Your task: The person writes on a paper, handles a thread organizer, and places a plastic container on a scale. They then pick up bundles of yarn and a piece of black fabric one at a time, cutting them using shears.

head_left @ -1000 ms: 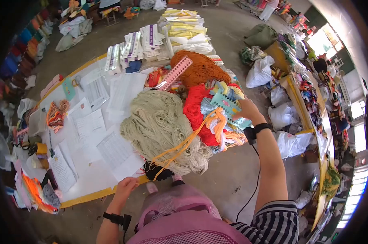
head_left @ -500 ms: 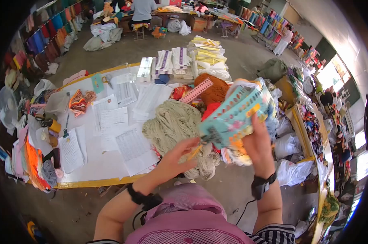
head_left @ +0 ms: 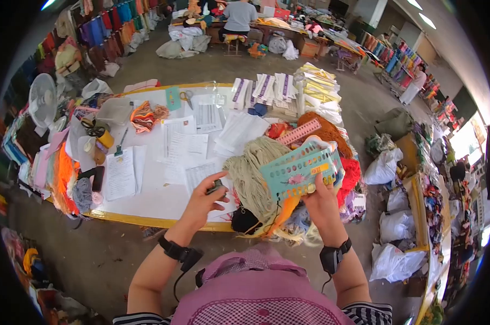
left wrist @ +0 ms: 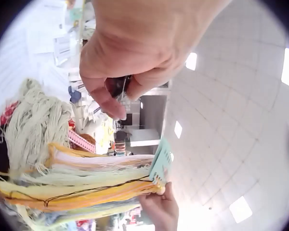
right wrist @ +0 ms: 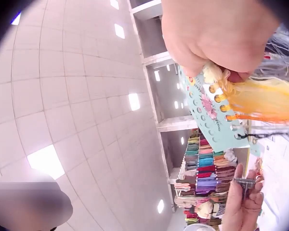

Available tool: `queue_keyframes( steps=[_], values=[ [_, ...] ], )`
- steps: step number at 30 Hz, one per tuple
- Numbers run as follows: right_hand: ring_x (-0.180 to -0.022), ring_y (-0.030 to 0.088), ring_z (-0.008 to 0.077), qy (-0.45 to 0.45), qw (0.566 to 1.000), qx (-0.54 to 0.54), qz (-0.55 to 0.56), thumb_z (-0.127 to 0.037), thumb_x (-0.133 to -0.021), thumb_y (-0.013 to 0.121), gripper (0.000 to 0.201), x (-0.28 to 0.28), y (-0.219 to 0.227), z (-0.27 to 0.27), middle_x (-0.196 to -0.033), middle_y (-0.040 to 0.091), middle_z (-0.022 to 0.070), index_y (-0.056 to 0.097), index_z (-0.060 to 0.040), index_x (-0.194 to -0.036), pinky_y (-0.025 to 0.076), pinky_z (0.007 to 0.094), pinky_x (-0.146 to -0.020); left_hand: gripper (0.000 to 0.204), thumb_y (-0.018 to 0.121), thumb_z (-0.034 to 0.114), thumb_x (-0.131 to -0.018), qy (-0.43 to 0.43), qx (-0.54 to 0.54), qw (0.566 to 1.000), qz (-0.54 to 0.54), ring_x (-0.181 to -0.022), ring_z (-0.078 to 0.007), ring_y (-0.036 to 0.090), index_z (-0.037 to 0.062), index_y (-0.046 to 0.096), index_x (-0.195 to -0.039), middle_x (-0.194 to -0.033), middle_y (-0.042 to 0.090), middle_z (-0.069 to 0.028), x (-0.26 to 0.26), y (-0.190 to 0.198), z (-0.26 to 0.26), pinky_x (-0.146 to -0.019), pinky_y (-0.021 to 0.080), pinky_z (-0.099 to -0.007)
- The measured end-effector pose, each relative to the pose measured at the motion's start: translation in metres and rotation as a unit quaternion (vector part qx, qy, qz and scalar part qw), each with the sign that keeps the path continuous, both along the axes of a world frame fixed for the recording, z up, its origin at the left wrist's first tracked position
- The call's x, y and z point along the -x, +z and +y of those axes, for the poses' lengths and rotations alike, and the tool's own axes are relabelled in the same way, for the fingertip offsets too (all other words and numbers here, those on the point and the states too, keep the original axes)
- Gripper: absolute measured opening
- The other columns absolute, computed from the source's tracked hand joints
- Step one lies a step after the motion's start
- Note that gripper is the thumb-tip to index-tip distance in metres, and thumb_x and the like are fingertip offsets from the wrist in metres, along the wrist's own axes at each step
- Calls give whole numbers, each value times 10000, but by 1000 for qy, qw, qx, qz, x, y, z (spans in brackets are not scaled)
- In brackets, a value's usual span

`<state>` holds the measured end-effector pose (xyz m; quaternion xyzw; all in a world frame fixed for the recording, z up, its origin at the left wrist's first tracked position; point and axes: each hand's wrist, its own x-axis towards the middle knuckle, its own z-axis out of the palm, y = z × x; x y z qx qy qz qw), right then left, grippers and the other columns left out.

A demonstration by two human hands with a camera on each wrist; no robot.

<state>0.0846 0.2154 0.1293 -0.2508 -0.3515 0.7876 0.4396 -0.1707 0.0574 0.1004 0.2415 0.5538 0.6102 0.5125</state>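
My right hand (head_left: 321, 206) grips the edge of a teal punched card (head_left: 299, 170), thumb on its front. In the right wrist view, yellow and orange strands (right wrist: 267, 98) loop through the card's holes; the left wrist view shows them hanging from it in long bundles. To the left of the card, my left hand (head_left: 201, 203) holds a small dark object (head_left: 215, 187) between curled fingers, apart from the threads. Behind the card lies a grey-green yarn heap (head_left: 250, 168) on the table (head_left: 142, 210).
A pink punched card (head_left: 300, 131), rust yarn (head_left: 326, 130) and red yarn (head_left: 350, 176) lie around the teal card. Papers (head_left: 188, 146), a clipboard (head_left: 120, 173), scissors (head_left: 186, 97) and a fan (head_left: 42, 100) stand or lie to the left. White bags (head_left: 384, 165) are on the right.
The right hand has lifted the teal card from the yarn pile and brought it in front of the body. The left hand rose from the table edge, came near the card, then moved left of it.
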Motion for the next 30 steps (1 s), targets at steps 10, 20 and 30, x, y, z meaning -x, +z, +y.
queue_keyframes(
  steps=[10,20,30],
  values=[
    [-1195,521,184,209,973,74,-68,-305,-997,514,374,12,-12,19,-1315,522,56,442,-110,-1307,457,417,-952,454,671,237,-910,-6,-136,979,-152,-1039,-134,596,25,526,-1284,-1171,628,-49,-60,13,52,-903,472,-302],
    [-1038,598,191,218,695,-578,-366,-152,-512,921,779,-2,21,49,-1108,599,92,531,-33,-1177,474,298,-863,412,662,216,-916,-155,-91,983,-45,-1039,-140,606,7,562,-1257,-1138,649,-59,-35,36,26,-926,484,-309],
    [-871,581,234,240,717,-614,-227,-96,-656,852,319,-3,42,35,-956,579,91,601,-41,-844,452,326,-783,705,374,587,-970,-179,2,975,-128,-1137,-182,590,11,461,-1367,-1300,573,-124,-35,41,5,-967,479,-323]
  ],
)
